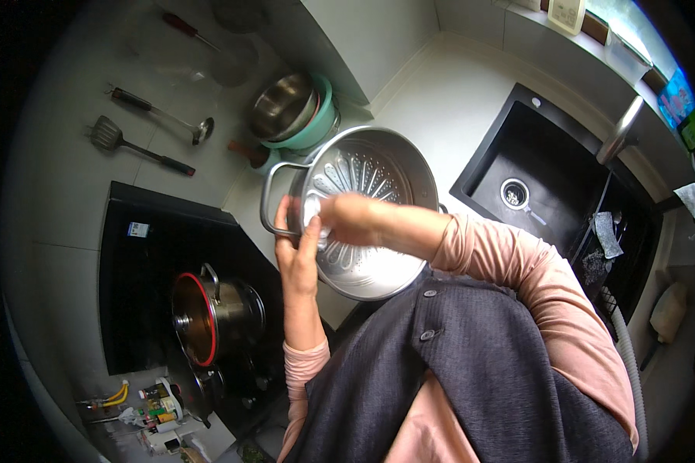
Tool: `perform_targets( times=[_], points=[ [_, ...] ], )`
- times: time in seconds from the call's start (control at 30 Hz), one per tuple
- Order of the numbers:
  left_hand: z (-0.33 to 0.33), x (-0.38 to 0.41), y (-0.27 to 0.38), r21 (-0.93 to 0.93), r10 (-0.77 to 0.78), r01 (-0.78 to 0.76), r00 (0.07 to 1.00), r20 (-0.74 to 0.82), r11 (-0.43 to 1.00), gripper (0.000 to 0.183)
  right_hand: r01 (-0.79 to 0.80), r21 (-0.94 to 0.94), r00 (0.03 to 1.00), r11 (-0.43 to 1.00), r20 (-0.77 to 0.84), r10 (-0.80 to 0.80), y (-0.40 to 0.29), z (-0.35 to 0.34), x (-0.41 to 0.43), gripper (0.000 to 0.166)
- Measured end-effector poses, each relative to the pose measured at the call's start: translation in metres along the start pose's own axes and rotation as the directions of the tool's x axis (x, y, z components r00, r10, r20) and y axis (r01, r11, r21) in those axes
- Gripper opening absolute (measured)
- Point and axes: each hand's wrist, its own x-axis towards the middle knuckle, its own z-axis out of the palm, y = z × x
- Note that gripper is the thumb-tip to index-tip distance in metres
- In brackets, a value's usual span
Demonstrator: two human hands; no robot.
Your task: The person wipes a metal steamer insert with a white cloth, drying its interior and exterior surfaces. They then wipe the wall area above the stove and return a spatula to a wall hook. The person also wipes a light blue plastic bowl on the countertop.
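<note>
A large stainless steel steamer pot (pixel 402 153) with a perforated, petal-patterned bottom is tilted in front of me on the light counter. My left hand (pixel 298 254) grips its rim near the looped side handle (pixel 267 199), thumb on the inner side and fingers on the outside. Reaching over the opening, my right hand (pixel 344 217) is blurred and presses a whitish crumpled thing (pixel 311 211), perhaps a cloth, against the inner wall beside my left thumb. The fingers of the right hand are mostly hidden.
Stacked metal and green basins (pixel 327 110) stand behind the pot. A black sink (pixel 486 168) with a faucet (pixel 621 130) lies to the right. On the left are a lidded pot (pixel 234 312) on the black hob, a hanging slotted turner (pixel 107 134) and a ladle (pixel 202 130).
</note>
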Motion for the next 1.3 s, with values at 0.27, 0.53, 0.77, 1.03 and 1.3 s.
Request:
perform_targets(
  times=[0.27, 0.53, 0.77, 1.03, 1.3],
  points=[
    [0.002, -0.011, 0.016, -0.015, 0.159, -0.159, 0.987, 0.022, 0.987, 0.061, 0.511, 0.203, 0.830, 0.835, -0.368, -0.419, -0.040, -0.069, 0.017, 0.017],
    [-0.001, -0.021, 0.032, -0.228, 0.128, -0.124, 0.992, 0.005, 0.966, 0.062, 0.572, -0.453, 0.522, 0.684, -0.442, -0.729, -0.044, -0.046, -0.018, 0.025],
    [0.005, -0.024, 0.037, -0.241, 0.104, -0.089, 0.993, 0.050, 0.967, 0.060, 0.532, -0.847, 0.191, 0.005, 0.114, -0.975, -0.042, -0.003, -0.014, 0.027],
    [-0.010, -0.021, 0.021, -0.237, 0.008, -0.003, 1.000, 0.022, 0.971, 0.058, 0.586, -0.634, 0.295, -0.505, 0.747, -0.595, -0.001, 0.012, -0.010, 0.025],
    [-0.019, -0.026, 0.024, -0.249, -0.004, 0.008, 1.000, 0.019, 0.969, 0.066, 0.274, -0.815, 0.451, -0.511, 0.578, -0.680, -0.039, -0.033, 0.002, 0.038]
  ],
)
